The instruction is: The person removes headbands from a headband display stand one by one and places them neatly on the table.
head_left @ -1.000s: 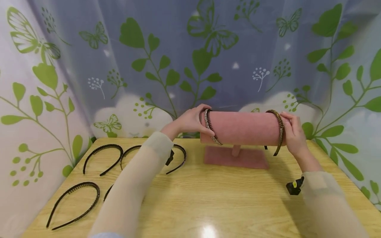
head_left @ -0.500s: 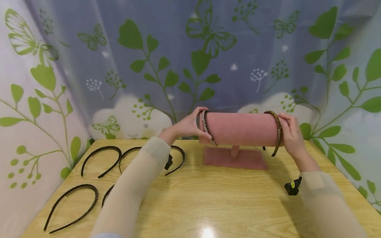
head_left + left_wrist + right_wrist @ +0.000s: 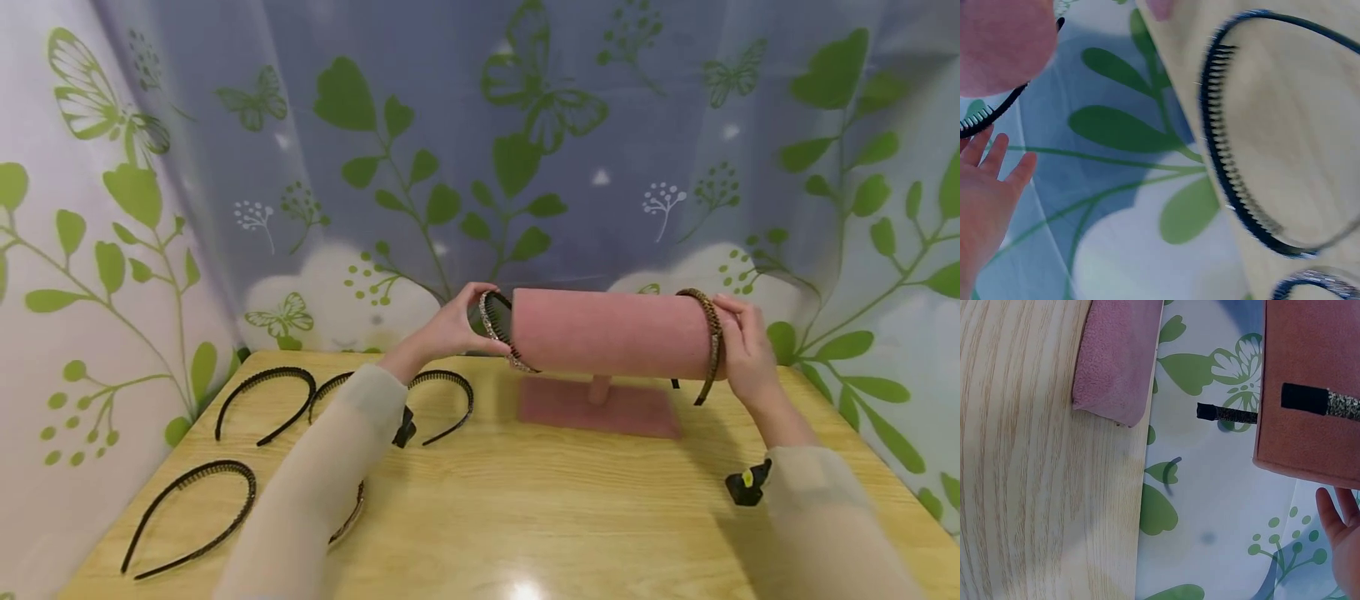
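Observation:
My left hand (image 3: pixel 447 327) pinches a rhinestone-studded headband (image 3: pixel 486 315) with comb teeth at the left end of a pink padded roll (image 3: pixel 611 333). The band's top arch is clear of the roll, and its lower tip overlaps the bottom left edge. In the left wrist view, fingers (image 3: pixel 999 150) touch the dark toothed band. My right hand (image 3: pixel 750 354) rests against the roll's right end, its fairly straight fingers (image 3: pixel 1330 515) at the edge. Close beside it, a gold glittery headband (image 3: pixel 712 337) sits around the roll, with black tips (image 3: pixel 1304 399) showing in the right wrist view.
The roll stands on a pink base (image 3: pixel 600 408) on a wooden table (image 3: pixel 525 500). Black toothed headbands (image 3: pixel 266 375) lie on the left, some partly behind my left sleeve (image 3: pixel 322 467). A leaf-patterned curtain (image 3: pixel 420 108) hangs behind and at the sides.
My left hand has moved left, drawing the rhinestone headband from around the roll toward its left end. The right hand stays at the right end. The head view has shifted slightly.

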`<action>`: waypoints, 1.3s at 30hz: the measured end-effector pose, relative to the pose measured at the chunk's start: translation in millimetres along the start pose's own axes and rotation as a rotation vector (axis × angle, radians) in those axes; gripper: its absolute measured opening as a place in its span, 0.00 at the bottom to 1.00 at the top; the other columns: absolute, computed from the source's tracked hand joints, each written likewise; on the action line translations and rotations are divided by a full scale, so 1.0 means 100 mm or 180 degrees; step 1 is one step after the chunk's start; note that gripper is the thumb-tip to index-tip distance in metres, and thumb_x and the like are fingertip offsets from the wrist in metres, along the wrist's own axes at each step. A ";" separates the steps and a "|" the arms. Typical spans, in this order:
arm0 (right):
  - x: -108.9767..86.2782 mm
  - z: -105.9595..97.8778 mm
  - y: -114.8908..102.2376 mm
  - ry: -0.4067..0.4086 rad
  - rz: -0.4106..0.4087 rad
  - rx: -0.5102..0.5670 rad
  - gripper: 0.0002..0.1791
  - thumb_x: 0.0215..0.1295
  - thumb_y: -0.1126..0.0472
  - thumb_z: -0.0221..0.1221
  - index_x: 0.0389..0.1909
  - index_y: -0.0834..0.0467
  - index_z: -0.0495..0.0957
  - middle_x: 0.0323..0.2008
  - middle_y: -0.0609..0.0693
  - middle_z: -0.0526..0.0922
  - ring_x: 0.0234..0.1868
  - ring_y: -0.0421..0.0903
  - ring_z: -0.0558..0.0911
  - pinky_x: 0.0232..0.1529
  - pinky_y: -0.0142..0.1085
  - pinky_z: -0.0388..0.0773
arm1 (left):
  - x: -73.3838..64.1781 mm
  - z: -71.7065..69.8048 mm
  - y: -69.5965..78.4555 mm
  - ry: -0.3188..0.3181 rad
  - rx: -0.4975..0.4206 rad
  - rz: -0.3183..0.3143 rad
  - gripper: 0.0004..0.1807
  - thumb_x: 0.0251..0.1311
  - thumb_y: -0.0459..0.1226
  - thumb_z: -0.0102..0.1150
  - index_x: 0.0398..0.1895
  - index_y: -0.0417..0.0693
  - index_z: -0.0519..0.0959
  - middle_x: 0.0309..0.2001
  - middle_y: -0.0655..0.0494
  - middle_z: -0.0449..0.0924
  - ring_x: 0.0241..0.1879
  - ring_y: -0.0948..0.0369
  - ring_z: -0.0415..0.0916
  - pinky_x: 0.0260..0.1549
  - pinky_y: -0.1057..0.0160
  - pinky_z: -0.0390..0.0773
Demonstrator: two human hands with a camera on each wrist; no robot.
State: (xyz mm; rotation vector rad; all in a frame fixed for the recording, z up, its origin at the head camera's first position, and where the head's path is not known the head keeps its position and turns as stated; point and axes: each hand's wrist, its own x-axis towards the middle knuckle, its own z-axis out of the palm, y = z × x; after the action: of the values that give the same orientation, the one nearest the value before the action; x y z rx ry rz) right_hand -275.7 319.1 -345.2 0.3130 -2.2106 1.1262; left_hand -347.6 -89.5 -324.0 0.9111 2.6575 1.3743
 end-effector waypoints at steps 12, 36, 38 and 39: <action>-0.03 -0.15 0.01 -0.0015 0.0139 -0.0045 0.24 0.79 0.57 0.35 0.66 0.67 0.60 0.65 0.67 0.59 0.68 0.65 0.57 0.69 0.46 0.50 | -0.53 -0.14 0.00 0.0492 -0.0346 0.0020 0.52 0.48 0.44 0.77 0.74 0.61 0.54 0.74 0.56 0.49 0.72 0.53 0.47 0.64 0.52 0.60; -0.01 -0.01 -0.01 -0.0034 -0.0049 -0.0059 0.23 0.79 0.57 0.37 0.63 0.69 0.62 0.64 0.67 0.62 0.69 0.64 0.58 0.68 0.37 0.51 | -1.38 -0.30 0.06 -0.0080 -0.0138 0.0200 0.50 0.53 0.46 0.73 0.74 0.58 0.51 0.69 0.46 0.54 0.67 0.47 0.56 0.61 0.42 0.61; -0.01 -0.01 -0.02 -0.0032 -0.0031 -0.0072 0.23 0.79 0.56 0.37 0.63 0.69 0.62 0.64 0.67 0.62 0.69 0.64 0.58 0.68 0.38 0.51 | -1.42 -0.28 0.04 -0.0130 0.0142 0.0281 0.50 0.49 0.48 0.75 0.72 0.56 0.55 0.69 0.50 0.57 0.67 0.50 0.57 0.60 0.41 0.62; -0.01 -0.01 -0.02 -0.0034 -0.0006 -0.0063 0.23 0.79 0.56 0.37 0.63 0.69 0.62 0.65 0.67 0.62 0.69 0.63 0.58 0.69 0.39 0.50 | -1.45 -0.28 0.04 -0.0169 0.0247 0.0296 0.50 0.48 0.49 0.76 0.72 0.56 0.56 0.68 0.52 0.58 0.67 0.51 0.57 0.59 0.41 0.63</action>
State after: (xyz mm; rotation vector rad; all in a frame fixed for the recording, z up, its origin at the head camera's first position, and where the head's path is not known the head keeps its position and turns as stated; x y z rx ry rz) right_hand -274.0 318.5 -344.1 0.3135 -2.2289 1.1034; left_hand -232.8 -180.6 -339.3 1.0762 2.6778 1.2523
